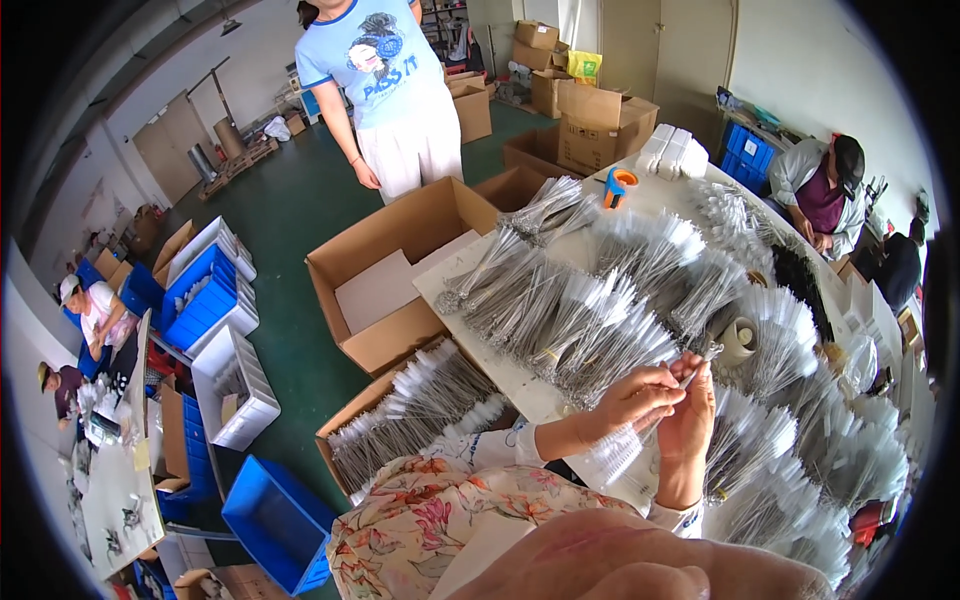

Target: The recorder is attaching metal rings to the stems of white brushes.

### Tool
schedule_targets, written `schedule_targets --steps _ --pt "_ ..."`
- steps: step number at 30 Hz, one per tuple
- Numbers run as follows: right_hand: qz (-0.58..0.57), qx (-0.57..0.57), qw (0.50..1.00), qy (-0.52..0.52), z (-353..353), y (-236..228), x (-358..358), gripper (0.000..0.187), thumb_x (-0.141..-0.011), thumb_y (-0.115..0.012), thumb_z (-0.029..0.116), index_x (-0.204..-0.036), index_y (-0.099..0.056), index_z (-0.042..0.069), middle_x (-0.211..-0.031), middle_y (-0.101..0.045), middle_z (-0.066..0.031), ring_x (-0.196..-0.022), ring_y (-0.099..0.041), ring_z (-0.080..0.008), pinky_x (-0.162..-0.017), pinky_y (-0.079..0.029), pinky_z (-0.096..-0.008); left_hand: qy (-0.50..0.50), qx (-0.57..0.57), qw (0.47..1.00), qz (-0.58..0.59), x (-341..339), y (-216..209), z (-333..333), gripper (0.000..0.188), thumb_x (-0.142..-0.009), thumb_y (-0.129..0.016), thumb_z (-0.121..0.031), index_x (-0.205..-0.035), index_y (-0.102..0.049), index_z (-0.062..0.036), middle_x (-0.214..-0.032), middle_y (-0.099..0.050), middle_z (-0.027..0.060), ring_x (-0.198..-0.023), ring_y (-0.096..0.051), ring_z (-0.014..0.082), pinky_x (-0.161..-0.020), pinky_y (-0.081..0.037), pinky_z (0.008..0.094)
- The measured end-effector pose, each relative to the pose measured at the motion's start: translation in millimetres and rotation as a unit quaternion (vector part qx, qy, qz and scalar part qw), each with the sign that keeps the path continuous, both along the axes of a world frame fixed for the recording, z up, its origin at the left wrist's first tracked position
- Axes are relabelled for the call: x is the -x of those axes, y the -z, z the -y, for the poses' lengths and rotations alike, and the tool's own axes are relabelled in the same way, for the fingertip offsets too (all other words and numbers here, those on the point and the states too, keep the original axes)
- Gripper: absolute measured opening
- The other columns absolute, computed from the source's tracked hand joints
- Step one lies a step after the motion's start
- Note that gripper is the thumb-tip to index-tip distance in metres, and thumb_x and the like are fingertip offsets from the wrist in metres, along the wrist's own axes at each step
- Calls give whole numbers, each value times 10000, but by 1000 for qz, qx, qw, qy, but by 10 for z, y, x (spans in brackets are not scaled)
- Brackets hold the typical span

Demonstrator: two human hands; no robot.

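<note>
My left hand (640, 398) and my right hand (690, 412) meet over the near part of the table, fingers closed in a pinch around a small bunch of wire-handled brushes. Their white bristle ends (612, 458) show below my left hand, and silvery wire ends (712, 350) stick out above my fingertips. My fingers hide the middle of the bunch, so I cannot tell how it is fastened. Beyond my hands lie piled bundles of similar brushes (600, 310), and more bundles (750, 440) are right beside my right hand. A cream-coloured roll (738, 340) stands just past my fingertips.
An orange and blue tape roll or dispenser (618, 186) sits at the table's far end near white packs (672, 152). Left of the table are an open carton (385, 270), a carton of brushes (420, 410) and a blue bin (275, 525). A person (390, 90) stands ahead; others sit working.
</note>
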State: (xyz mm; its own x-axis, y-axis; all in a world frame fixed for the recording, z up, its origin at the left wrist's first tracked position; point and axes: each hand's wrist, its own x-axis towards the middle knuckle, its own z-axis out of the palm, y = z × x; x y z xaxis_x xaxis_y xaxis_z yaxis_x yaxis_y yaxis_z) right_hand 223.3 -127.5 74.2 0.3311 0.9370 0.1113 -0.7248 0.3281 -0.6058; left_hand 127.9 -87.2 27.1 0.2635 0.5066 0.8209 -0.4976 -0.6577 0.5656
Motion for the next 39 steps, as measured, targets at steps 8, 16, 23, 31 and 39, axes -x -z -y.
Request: schedule_targets --steps 8,16,23,31,39 --pt "26 -79 996 -23 261 -360 -279 134 -926 -479 170 -994 -520 61 -645 -430 20 -543 -351 -71 -506 -327 -211 -158 -184 965 -100 212 -207 -107 373 -796 -646 -82 -1155 -555 -38 -1125 -474 117 -891 -531 190 -765 -463 308" --pt "694 8 708 132 385 -375 102 192 -701 -577 -98 -857 -629 0 -700 -591 -106 -601 -581 -198 -551 -449 -292 -40 -27 999 -6 482 -638 -186 634 -846 -594 -307 -1317 -329 25 -1316 -310 175 -1099 -464 234 -924 -404 367" --pt "677 34 734 38 462 -373 200 62 -736 -570 -30 -797 -560 -35 -679 -552 -111 -610 -536 -175 -562 -426 -281 155 -33 979 -126 335 -377 -14 686 -846 -561 -424 -1340 -316 -15 -1355 -297 164 -1222 -352 294 -969 -347 409" --pt "631 39 775 -14 561 -497 -29 27 -797 -574 -11 -816 -590 -23 -657 -580 -80 -587 -560 -135 -553 -429 -248 95 -29 988 -119 538 -441 -16 310 -788 -674 -195 -1051 -580 -61 -1223 -461 151 -1142 -446 274 -934 -374 390" --pt "567 89 812 -109 688 -329 -203 72 -845 -562 29 -812 -595 -26 -648 -597 -53 -541 -543 -87 -502 -417 -208 35 -123 987 -92 460 -414 45 210 -704 -726 -108 -882 -615 -95 -1087 -545 82 -1010 -522 238 -798 -429 345"
